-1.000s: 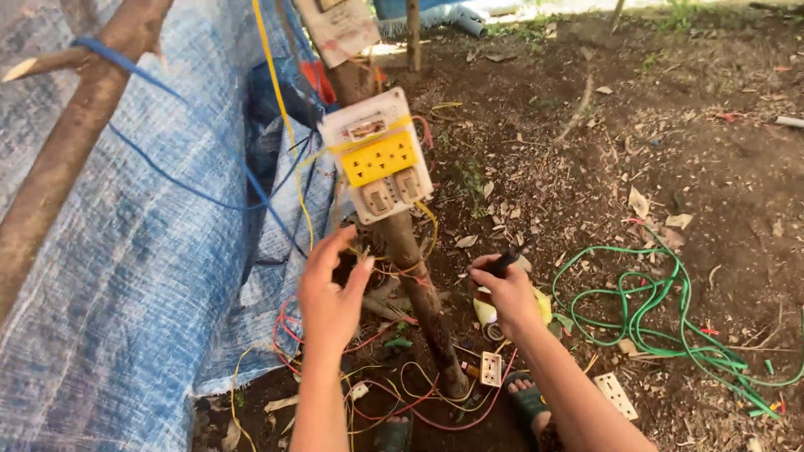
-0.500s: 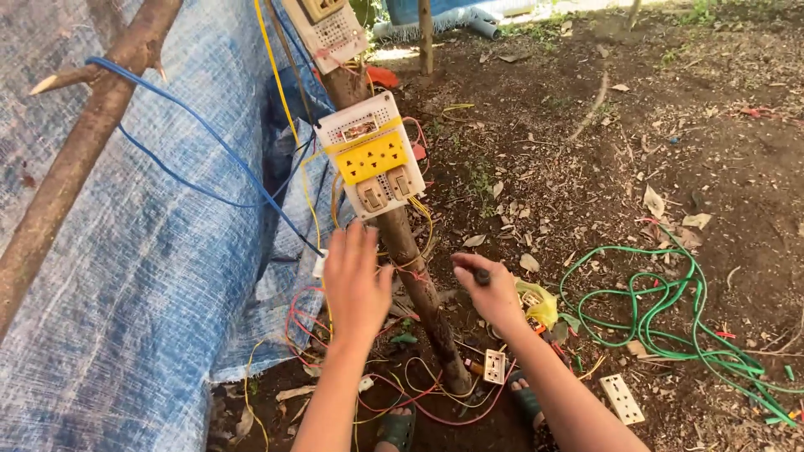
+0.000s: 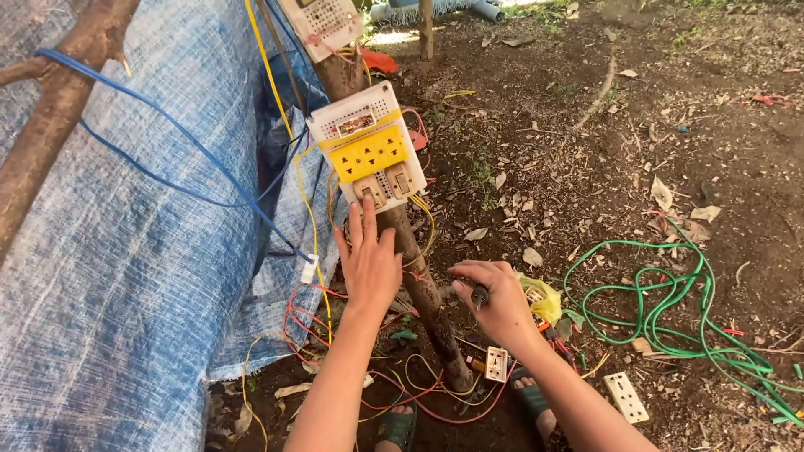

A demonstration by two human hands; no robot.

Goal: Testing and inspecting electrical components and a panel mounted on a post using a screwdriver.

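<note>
Right hand (image 3: 501,308) has its grip closed around a small dark tool (image 3: 480,295), looks like a screwdriver handle but it's mostly hidden. Left hand (image 3: 368,259) is open and flat, fingers stretched up along the wooden post (image 3: 423,285), tips just under the white and yellow socket board (image 3: 368,151) tied to it. Red and yellow wires (image 3: 310,322) dangle below that hand. Loose white sockets (image 3: 496,363) lie on the dirt below the right hand, green cable (image 3: 670,310) coiled further right, blue tarp (image 3: 126,276) off to the left.
</note>
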